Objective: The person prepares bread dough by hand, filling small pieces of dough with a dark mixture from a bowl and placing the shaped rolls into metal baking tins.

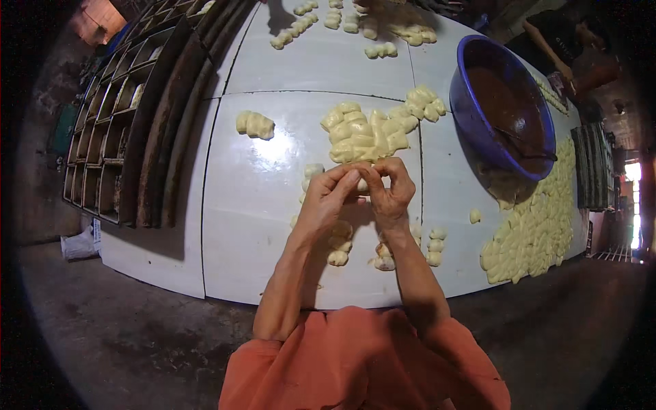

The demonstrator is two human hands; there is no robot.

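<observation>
Over the middle of the white table (pixel 266 205), my left hand (pixel 326 196) and my right hand (pixel 392 194) meet with thumbs and fingertips pinched together. Between them is a small piece of pale dough (pixel 363 184), mostly covered by the fingers. Just beyond my hands lies a spread of flattened, pale yellow dough pieces (pixel 365 135). Short rows of rounded dough pieces sit under and beside my forearms, among them one row (pixel 340 244) by the left wrist and another row (pixel 436 247) right of the right forearm. A separate short dough row (pixel 255 125) lies farther left.
A purple basin (pixel 470 113) of brown paste, with a dark stick-like utensil (pixel 525 145) in it, stands at right. Many dough pieces (pixel 529 236) cover the table's right side. Compartmented trays (pixel 102 147) stand at left. More dough rows (pixel 294 31) and another person (pixel 557 44) are beyond.
</observation>
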